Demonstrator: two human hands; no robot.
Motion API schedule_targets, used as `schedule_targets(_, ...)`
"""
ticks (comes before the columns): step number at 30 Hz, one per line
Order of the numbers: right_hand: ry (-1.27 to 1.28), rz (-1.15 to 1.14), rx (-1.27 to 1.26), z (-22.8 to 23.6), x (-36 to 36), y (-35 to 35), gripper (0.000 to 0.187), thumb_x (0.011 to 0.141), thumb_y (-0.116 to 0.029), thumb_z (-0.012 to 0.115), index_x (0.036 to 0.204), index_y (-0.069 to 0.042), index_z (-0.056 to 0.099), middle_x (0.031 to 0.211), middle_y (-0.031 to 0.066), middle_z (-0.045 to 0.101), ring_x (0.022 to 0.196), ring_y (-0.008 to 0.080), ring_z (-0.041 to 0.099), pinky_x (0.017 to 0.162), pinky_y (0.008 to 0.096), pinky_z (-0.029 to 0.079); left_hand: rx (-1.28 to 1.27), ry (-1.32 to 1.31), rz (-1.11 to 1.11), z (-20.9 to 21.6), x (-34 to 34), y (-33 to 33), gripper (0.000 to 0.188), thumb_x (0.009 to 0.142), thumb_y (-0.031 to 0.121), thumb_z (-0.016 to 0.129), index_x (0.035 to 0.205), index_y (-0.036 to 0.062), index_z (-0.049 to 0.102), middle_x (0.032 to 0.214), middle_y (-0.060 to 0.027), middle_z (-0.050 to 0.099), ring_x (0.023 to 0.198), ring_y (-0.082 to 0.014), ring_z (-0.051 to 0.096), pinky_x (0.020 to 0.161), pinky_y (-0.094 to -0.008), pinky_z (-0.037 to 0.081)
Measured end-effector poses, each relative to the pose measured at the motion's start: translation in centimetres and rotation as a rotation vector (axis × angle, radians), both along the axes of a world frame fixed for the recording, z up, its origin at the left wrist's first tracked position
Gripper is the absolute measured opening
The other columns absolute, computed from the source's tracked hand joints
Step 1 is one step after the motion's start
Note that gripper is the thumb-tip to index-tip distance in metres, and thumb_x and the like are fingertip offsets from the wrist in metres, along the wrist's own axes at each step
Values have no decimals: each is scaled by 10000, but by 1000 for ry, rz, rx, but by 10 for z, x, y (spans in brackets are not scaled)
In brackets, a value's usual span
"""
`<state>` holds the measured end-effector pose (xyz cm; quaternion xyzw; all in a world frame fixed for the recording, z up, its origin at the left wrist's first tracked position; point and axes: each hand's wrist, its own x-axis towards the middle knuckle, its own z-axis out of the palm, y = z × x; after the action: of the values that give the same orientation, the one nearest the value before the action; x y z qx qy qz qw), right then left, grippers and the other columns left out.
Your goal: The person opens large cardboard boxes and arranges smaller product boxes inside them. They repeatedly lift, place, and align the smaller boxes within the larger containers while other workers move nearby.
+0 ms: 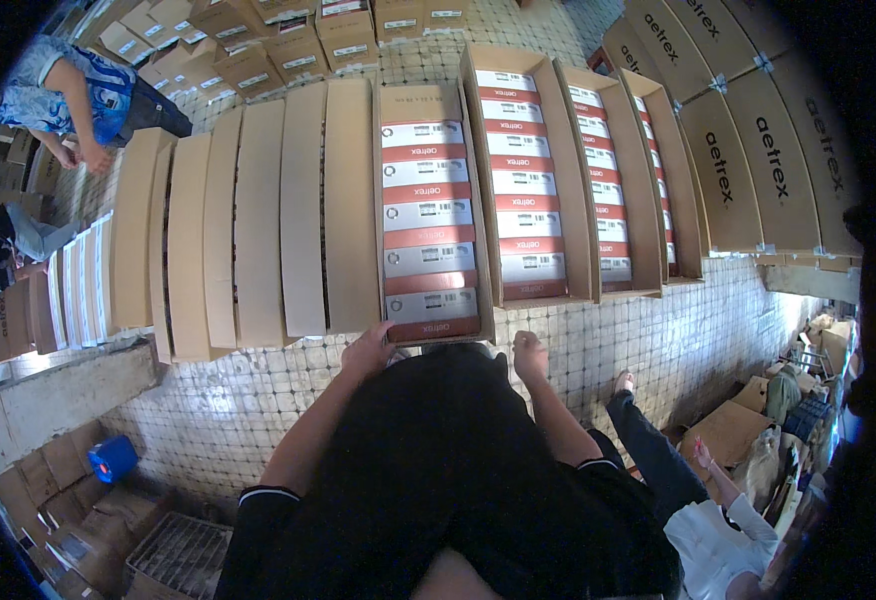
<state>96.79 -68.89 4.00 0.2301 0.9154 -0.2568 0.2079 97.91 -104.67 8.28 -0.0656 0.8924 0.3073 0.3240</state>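
Sitting in the nearest open carton [418, 103] — 5 red-and-white boxes [428, 216].

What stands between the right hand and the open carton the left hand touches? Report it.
Nothing visible: a small gap separates the right hand from the near right corner of the open carton.

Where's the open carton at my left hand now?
In the head view, the carton is just above centre, with plain brown cartons left and another open carton right.
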Motion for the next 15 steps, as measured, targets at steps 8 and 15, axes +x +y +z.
schedule_targets(8, 446, -88, -174, 49, -68, -31, 275, 910, -273, 552, 891, -9, 624, 756, 189, 648, 692, 330, 644, 645, 413, 496, -74, 8, 8, 14, -6, 5, 443, 868, 335, 567, 1279, 202, 465, 1183, -155, 542, 1072, -348, 562, 845, -472, 483)
schedule_targets(15, 356, -230, -972, 55, -147, -92, 159, 920, -177, 557, 988, -40, 600, 802, 48, 627, 719, 94, 583, 634, 218, 472, -94, 40, 84, 22, -6, 14, 421, 880, 274, 544, 1288, 209, 464, 1180, -157, 535, 1048, -344, 572, 835, -478, 486)
